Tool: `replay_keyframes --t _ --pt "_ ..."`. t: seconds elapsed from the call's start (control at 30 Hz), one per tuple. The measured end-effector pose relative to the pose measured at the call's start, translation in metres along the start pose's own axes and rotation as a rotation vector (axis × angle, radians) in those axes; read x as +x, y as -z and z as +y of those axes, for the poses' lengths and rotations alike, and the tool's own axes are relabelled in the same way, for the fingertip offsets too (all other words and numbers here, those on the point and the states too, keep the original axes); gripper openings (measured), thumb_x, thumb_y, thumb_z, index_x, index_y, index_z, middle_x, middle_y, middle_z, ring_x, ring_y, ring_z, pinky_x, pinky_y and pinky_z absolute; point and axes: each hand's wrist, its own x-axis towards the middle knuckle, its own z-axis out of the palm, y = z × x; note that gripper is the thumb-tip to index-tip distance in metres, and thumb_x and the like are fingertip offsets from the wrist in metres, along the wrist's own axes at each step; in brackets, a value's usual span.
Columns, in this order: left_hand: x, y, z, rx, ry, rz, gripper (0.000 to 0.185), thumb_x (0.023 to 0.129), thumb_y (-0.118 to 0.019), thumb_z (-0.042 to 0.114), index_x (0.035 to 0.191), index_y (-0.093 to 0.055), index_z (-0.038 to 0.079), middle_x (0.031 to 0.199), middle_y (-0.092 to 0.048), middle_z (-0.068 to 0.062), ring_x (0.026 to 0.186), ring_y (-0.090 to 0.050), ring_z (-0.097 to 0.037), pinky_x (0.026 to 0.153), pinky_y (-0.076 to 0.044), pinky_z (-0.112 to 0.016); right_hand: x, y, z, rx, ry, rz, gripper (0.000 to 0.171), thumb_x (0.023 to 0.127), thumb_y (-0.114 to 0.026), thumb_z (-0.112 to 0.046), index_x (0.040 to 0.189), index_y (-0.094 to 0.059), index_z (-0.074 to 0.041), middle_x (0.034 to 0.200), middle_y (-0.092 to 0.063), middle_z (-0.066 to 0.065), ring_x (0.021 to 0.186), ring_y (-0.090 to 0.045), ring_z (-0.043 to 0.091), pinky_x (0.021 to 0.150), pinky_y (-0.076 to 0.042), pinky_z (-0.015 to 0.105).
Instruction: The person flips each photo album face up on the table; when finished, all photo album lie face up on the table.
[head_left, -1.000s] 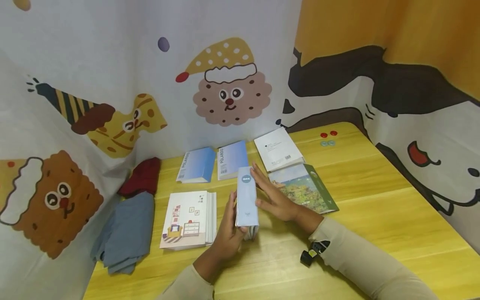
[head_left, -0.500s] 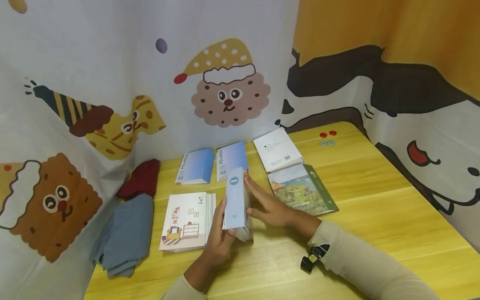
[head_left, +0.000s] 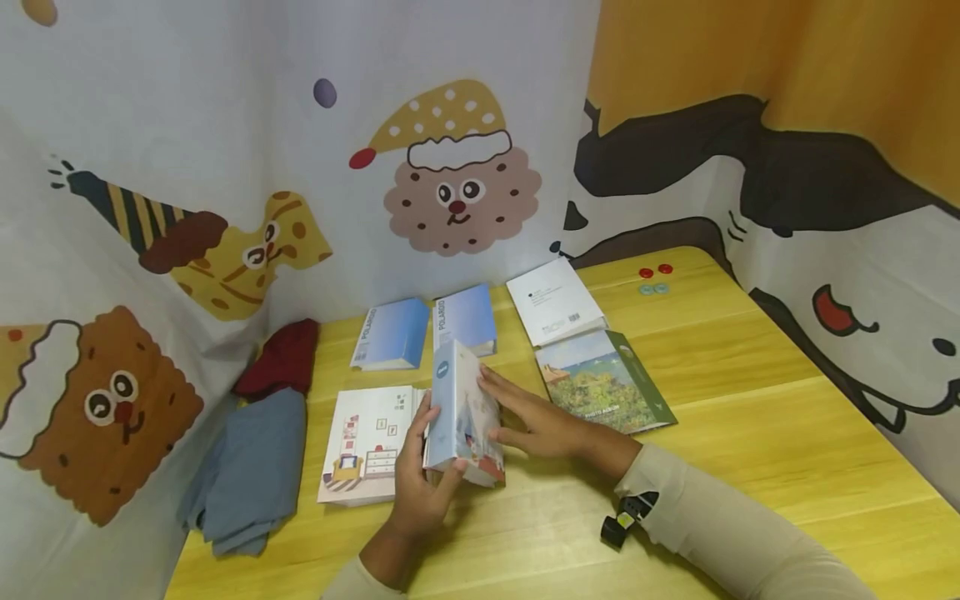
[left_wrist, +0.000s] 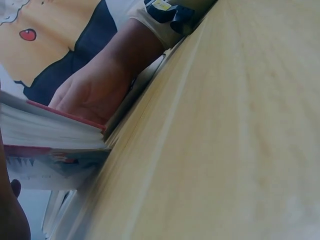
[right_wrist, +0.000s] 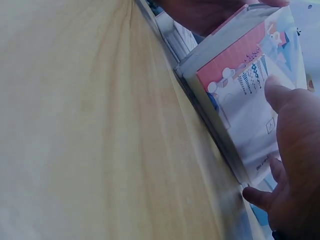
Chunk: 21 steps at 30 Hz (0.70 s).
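Centre frame: left hand (head_left: 420,487) grips the tilted album (head_left: 457,417); right hand (head_left: 540,425), fingers straight, steadies its cover. Lowering it flat calls for control.

Yellow wooden table (head_left: 750,400), cartoon cookie curtain (head_left: 225,125) behind, orange-and-white curtain (head_left: 787,125) on right

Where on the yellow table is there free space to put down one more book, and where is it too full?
The table is bare right of the landscape book, below the small discs, out to the curtain. The near strip by the right sleeve is also bare. It is crowded on the left: two blue albums, white book, room-picture book, folded cloths, and both hands on the upright book.
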Motion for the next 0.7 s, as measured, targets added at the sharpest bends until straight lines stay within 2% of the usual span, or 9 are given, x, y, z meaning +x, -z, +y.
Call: replay_keyframes --t 0.1,0.27,0.4,0.5,0.63,0.7 --pt "0.0002 0.0011 0.0033 0.021 0.021 0.037 0.075 0.089 -0.064 -0.016 0.159 -0.039 -0.009 0.17 -0.022 -0.046 0.166 -0.031 -0.027 0.124 -0.042 -0.023 0.0004 0.0004 -0.0008 -0.012 -0.001 0.006 0.084 0.111 -0.064 -0.035 0.176 -0.017 -0.012 0.186 -0.001 0.006 0.171 -0.016 0.036 0.134 -0.026 0.06" --pt "0.0023 0.0016 0.0072 0.112 0.074 0.097 0.066 0.096 -0.064 -0.01 0.159 -0.042 -0.005 0.169 -0.033 -0.04 0.158 -0.038 -0.048 0.123 -0.043 -0.02 0.0015 0.002 -0.002 -0.033 0.013 0.03 0.081 0.11 -0.066 -0.033 0.174 -0.023 -0.006 0.185 -0.01 0.016 0.17 -0.021 0.037 0.134 -0.027 0.058" --pt "0.0027 -0.0002 0.0073 0.19 0.174 0.131 0.062 0.101 -0.069 -0.003 0.158 -0.045 -0.004 0.163 -0.05 -0.032 0.143 -0.057 -0.047 0.114 -0.048 -0.012 0.0007 0.0018 -0.0022 -0.043 0.004 0.029 0.08 0.111 -0.066 -0.034 0.174 -0.025 -0.006 0.185 -0.011 0.016 0.169 -0.023 0.038 0.134 -0.028 0.059" --pt "0.0037 -0.0019 0.0066 0.246 0.22 0.123 0.061 0.101 -0.073 0.001 0.156 -0.046 -0.006 0.158 -0.055 -0.031 0.139 -0.061 -0.047 0.116 -0.044 -0.01 0.0004 0.0014 -0.002 -0.045 -0.009 0.034 0.079 0.111 -0.066 -0.035 0.174 -0.026 -0.008 0.185 -0.011 0.014 0.168 -0.024 0.039 0.133 -0.03 0.061" --pt "0.0046 -0.0028 0.0043 0.377 0.194 0.095 0.059 0.098 -0.076 0.003 0.151 -0.051 -0.009 0.157 -0.054 -0.033 0.149 -0.053 -0.049 0.128 -0.029 -0.013 0.0011 0.0013 -0.001 -0.06 -0.012 0.058 0.078 0.11 -0.067 -0.034 0.173 -0.028 -0.007 0.185 -0.012 0.016 0.166 -0.029 0.042 0.131 -0.033 0.064" --pt "0.0039 -0.0029 0.003 0.454 0.142 0.088 0.056 0.096 -0.078 0.003 0.146 -0.056 -0.009 0.155 -0.055 -0.034 0.149 -0.052 -0.05 0.131 -0.033 -0.023 0.0009 0.002 -0.0009 -0.079 -0.014 0.069 0.078 0.11 -0.067 -0.033 0.172 -0.03 -0.005 0.184 -0.014 0.018 0.165 -0.03 0.045 0.13 -0.033 0.066"
